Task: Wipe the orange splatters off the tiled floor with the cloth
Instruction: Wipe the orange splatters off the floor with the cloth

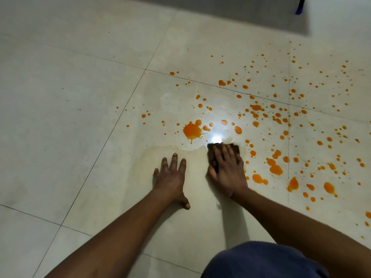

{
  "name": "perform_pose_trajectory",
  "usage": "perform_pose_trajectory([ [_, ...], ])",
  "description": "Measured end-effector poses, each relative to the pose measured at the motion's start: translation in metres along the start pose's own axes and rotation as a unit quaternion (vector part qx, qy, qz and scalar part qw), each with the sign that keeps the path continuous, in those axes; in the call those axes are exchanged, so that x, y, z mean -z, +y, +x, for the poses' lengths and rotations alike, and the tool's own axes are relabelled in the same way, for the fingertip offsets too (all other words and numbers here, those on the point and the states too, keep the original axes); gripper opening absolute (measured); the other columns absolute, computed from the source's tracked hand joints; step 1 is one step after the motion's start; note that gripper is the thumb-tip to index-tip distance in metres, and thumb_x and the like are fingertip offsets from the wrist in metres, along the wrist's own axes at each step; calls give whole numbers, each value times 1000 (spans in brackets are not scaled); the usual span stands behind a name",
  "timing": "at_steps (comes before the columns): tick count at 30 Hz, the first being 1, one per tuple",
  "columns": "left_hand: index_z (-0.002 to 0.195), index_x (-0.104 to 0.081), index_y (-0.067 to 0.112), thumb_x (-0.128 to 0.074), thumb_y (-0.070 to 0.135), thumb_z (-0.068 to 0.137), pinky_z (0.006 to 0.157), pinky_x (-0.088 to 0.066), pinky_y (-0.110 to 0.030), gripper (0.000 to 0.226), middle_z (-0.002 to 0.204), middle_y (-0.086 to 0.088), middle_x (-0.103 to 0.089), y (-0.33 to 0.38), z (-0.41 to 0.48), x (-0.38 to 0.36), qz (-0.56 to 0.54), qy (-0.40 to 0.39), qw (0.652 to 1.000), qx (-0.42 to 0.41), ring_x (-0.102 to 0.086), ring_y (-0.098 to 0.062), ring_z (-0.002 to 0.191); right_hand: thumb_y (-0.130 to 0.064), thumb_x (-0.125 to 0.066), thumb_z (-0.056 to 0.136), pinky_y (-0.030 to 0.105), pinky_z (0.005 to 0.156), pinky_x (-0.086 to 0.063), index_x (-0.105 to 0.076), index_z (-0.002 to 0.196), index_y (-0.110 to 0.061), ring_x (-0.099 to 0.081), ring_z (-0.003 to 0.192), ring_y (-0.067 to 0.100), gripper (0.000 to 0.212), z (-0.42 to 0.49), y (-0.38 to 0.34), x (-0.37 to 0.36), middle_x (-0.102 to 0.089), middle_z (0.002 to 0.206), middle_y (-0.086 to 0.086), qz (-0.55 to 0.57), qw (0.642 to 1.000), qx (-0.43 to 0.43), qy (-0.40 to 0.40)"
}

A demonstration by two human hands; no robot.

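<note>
You work from one view only, the camera on your head, which faces forward and steeply down at the tiled floor [80,97] ahead of you. It sits close. Your forearms [120,233] run up from the bottom edge, and your left hand [171,177] and right hand [228,169] lie just below the middle of the frame. The wide lens takes in several tiles. The orange splatters [191,130] spread from the centre to the right edge, your dark blue garment [261,261] fills the lower right, and a blue object [300,6] marks the far top right corner.
</note>
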State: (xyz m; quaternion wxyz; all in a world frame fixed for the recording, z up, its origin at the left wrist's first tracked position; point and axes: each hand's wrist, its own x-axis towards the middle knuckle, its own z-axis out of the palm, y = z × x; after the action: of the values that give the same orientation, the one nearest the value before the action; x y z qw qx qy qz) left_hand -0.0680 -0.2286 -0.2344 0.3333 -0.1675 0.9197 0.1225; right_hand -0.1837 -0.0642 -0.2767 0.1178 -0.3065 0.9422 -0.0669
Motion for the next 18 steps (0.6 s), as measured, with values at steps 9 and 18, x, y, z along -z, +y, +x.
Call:
perform_pose_trajectory([
  [9,154,6,19,-83,58,59,116,-16,-57,136,161,-8,16,-40,19,53,68,9,995,-70,6,-37,148,-52,-29,89,48,116,-15,-22,153,-24,-12,148,24,70,51,-23,-3,-19,161,5,0,1000,27,14],
  [18,154,6,16,-76,71,58,116,-4,-61,138,160,-9,21,-88,61,104,182,54,972,-137,16,-36,147,-55,-19,88,46,116,-12,-15,155,-24,-10,148,26,74,108,-4,24,-14,162,7,-12,999,31,-15],
])
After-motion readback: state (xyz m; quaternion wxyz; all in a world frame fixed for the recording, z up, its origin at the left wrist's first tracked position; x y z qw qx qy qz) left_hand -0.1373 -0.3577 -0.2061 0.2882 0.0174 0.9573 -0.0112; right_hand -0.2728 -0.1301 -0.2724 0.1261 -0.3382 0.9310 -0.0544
